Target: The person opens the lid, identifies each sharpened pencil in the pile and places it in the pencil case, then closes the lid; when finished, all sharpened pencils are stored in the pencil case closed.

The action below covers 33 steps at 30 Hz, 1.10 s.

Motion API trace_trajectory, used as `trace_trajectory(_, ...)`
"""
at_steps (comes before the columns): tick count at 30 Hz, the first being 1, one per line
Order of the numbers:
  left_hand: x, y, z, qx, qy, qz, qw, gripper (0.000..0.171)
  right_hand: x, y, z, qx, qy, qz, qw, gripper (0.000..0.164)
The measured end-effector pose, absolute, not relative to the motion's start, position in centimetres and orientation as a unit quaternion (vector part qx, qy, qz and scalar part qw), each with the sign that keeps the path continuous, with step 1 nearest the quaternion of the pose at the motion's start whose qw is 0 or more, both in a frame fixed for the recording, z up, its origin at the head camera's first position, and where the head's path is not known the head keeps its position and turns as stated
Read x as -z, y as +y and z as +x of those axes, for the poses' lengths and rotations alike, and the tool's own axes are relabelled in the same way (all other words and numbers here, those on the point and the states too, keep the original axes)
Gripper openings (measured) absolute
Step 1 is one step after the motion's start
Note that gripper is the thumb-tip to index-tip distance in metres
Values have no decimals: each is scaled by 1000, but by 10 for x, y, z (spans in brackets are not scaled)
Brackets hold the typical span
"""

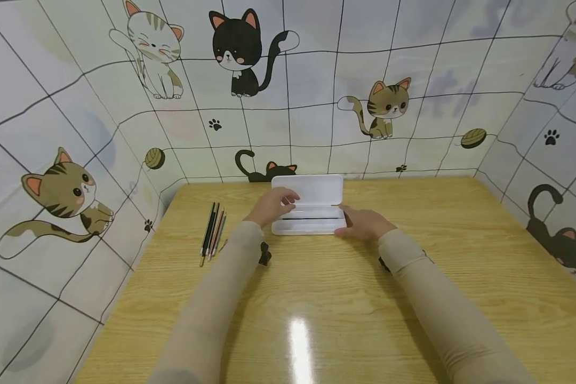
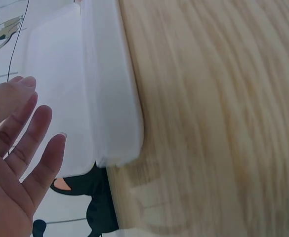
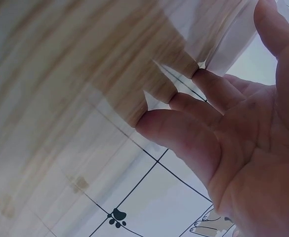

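A white pencil case [image 1: 309, 228] stands near the back edge of the table, its hinged lid [image 1: 312, 186] raised and leaning back. A dark line runs lengthwise through its tray; what it is cannot be told. At the case's right end my right hand [image 1: 365, 223] holds it, thumb at the front corner and fingers toward the back. Several of those fingers [image 3: 184, 133] rest on the tabletop in the right wrist view. My left hand [image 1: 271, 207] hovers by the left end of the lid, fingers loosely bent with nothing between them, as the left wrist view confirms.
Several slim pencils and brushes [image 1: 213, 229] lie side by side on the wooden table [image 1: 326, 298], left of the left forearm. A cloth printed with cats [image 1: 317, 122] hangs behind the table and along both sides.
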<state>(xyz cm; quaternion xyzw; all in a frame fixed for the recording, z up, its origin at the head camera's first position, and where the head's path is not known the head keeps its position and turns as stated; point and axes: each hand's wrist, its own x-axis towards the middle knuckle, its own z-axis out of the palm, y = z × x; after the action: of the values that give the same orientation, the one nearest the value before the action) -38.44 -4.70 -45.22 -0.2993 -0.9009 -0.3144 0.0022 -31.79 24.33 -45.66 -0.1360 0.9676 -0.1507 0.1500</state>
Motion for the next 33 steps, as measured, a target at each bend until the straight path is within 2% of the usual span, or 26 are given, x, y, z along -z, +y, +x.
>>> trace_trajectory(14,462,-96,-398,371,-897,-239,11,22,457,248,-317,151,968,-128,157,94)
trace_trajectory(20,455,-121,-390,392,-896,-209,14,28,457,246,-317,153,967,-128,158,94)
trace_trajectory(29,453,-161,-382,408,-895,-170,56,31,455,244,-317,148,968,-125,158,93)
trace_trajectory(33,454,-176,-377,420,-893,-155,45,32,455,242,-316,148,968,-127,157,93)
